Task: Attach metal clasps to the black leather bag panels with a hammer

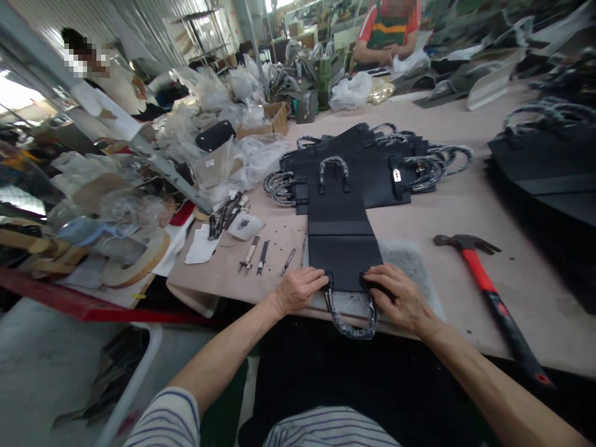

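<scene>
A black leather bag panel lies lengthwise in front of me, with a plastic-wrapped handle at its near end and another handle at its far end. My left hand is closed on the panel's near left corner, beside the handle's base. At the near right corner, my right hand grips the panel by the other handle base. The near handle hangs toward the table's front edge. Beneath the panel is a worn pale slab. The fingertips partly cover both corners.
A red-and-black claw hammer lies at right, its grip crossing the table edge. Small metal tools rest at left. Stacked black bag pieces lie behind the panel, with another pile far right. A co-worker works across the table.
</scene>
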A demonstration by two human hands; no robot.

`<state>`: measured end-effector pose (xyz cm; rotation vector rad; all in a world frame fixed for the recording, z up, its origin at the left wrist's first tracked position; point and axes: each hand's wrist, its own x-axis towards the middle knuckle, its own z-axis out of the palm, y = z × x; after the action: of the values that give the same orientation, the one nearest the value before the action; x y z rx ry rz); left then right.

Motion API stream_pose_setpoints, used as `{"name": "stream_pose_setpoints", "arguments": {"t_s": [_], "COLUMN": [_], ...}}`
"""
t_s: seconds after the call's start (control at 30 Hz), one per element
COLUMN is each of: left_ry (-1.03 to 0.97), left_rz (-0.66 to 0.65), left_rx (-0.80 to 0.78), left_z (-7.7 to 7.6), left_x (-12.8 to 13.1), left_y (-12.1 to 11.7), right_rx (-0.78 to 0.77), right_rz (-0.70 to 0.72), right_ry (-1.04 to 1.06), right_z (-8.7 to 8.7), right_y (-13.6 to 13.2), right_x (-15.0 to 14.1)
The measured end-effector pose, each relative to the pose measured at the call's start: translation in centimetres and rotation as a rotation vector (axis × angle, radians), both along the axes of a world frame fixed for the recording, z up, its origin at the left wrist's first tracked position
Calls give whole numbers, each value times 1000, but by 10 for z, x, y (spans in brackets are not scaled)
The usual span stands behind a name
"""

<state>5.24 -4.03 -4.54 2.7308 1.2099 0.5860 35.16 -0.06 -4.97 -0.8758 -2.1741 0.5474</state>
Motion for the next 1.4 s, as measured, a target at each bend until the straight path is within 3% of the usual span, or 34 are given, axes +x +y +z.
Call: {"name": "stream_pose_setpoints", "arguments": {"t_s": [0.1, 0.3, 0.4, 0.63, 0.83, 1.0, 1.13, 1.23, 1.33, 1.4], "left_ry": [-44, -128, -52, 304, 301, 309, 397, 204, -360, -780], "left_rz": [170, 945, 1096, 1116, 1121, 1090, 978, 987, 1028, 977], "left_rx": [-6, -201, -375, -590, -690, -781, -687, -563, -628, -721], "left_z": [4, 25, 37, 42, 36, 39, 43, 50, 57, 58], "left_x": [-6, -53, -80, -92, -99, -99, -93, -84, -64, -44], "left_y": [-6, 8, 26, 54, 70, 69, 61, 56, 52, 49], "right_rx": [-57, -90, -96, -103, -109, -113, -124, -144, -147, -141], "right_rz": [-43, -66, -77, -86, -82, -73, -73, -74, -69, -72], "right_ry": [18, 35, 37, 34, 32, 36, 39, 34, 37, 44], "right_z": [-3, -2, -4, 0, 8, 9, 10, 11, 12, 12], "right_y": [5, 8, 9, 8, 6, 5, 5, 6, 6, 7], "right_x": [2, 1, 1, -4, -7, -5, -5, -4, -4, -4]}}
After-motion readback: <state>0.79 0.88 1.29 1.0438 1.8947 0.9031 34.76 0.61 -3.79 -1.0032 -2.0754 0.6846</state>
